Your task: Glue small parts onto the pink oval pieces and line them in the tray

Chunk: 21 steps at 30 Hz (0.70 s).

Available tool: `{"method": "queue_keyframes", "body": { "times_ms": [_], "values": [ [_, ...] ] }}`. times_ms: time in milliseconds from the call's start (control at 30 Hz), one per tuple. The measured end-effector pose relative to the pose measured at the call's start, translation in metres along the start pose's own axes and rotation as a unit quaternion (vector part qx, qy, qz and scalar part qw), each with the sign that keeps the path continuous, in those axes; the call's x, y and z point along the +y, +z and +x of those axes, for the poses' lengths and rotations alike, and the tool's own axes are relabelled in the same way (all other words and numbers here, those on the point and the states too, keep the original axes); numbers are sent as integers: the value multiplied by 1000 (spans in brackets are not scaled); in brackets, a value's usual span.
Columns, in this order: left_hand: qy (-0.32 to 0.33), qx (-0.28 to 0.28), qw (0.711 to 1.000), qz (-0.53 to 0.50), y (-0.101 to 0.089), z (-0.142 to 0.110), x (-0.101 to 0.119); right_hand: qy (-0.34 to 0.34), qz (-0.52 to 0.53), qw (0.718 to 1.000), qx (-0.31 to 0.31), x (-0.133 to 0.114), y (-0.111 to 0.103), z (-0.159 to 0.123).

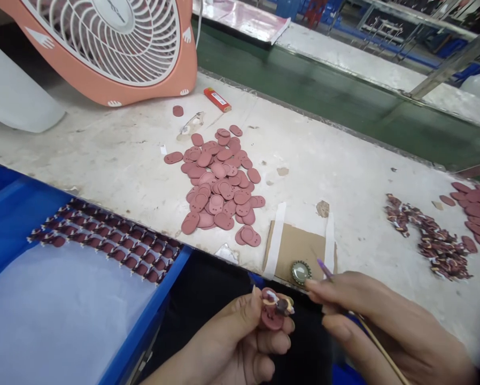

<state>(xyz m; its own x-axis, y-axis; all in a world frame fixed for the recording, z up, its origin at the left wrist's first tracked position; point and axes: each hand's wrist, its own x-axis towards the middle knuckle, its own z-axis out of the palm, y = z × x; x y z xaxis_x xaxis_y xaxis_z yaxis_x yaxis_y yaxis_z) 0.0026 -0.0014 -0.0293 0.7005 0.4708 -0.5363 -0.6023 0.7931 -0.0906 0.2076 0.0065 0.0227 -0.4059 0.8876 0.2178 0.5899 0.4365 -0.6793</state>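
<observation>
My left hand (240, 337) is closed on a small reddish-brown oval piece (272, 314) with a dark and white bit on top, held just below the bench edge. My right hand (380, 326) pinches a thin stick (370, 331) with a purple tip (324, 267), which points at a small round green-rimmed cap (301, 272). The cap sits on a brown card (296, 248) taped to the bench with white strips. A pile of several reddish oval pieces (219, 184) lies further back on the bench.
Rows of finished pieces (107, 240) lie on a white sheet in a blue tray (7, 214) at left. A heap of small dark parts (432, 240) and more ovals (478, 214) sit at right. An orange fan (111, 48), a red lighter (217, 99) and a green conveyor belt (324, 91) are behind.
</observation>
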Motion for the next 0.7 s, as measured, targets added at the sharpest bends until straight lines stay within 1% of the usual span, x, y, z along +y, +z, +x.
{"method": "queue_keyframes", "body": {
  "times_ms": [33,167,267,333,367,400,433,467,533,567,600,633,700],
  "values": [
    [-1,2,1000,2,-1,0,-1,16,25,1000,-5,-1,3,2],
    [15,-7,1000,25,-3,-2,-4,34,110,992,-53,-6,15,6],
    [25,-29,998,56,-5,-2,-4,35,120,989,-77,-10,18,8],
    [27,-32,995,92,-7,-2,-4,24,114,990,-73,-12,19,8],
    [42,-25,992,114,-8,-2,-4,15,106,992,-66,-12,20,8],
    [66,-14,987,143,-9,-2,-4,3,93,994,-51,-12,22,6],
    [108,7,979,173,-10,-4,-4,-11,70,997,-35,-12,25,5],
    [165,37,965,202,-10,-6,-5,-26,37,999,-15,-11,29,3],
    [298,108,917,244,-9,-13,-5,-57,-38,997,31,-10,40,-1],
    [354,133,890,255,-7,-16,-5,-75,-71,993,54,-10,47,-2],
    [396,147,867,263,-5,-20,-5,-90,-98,988,75,-10,54,-2],
    [424,152,850,272,-3,-23,-6,-106,-116,983,94,-11,61,-2],
    [452,154,829,291,-1,-27,-6,-136,-138,974,114,-12,74,-1]
  ]
}}
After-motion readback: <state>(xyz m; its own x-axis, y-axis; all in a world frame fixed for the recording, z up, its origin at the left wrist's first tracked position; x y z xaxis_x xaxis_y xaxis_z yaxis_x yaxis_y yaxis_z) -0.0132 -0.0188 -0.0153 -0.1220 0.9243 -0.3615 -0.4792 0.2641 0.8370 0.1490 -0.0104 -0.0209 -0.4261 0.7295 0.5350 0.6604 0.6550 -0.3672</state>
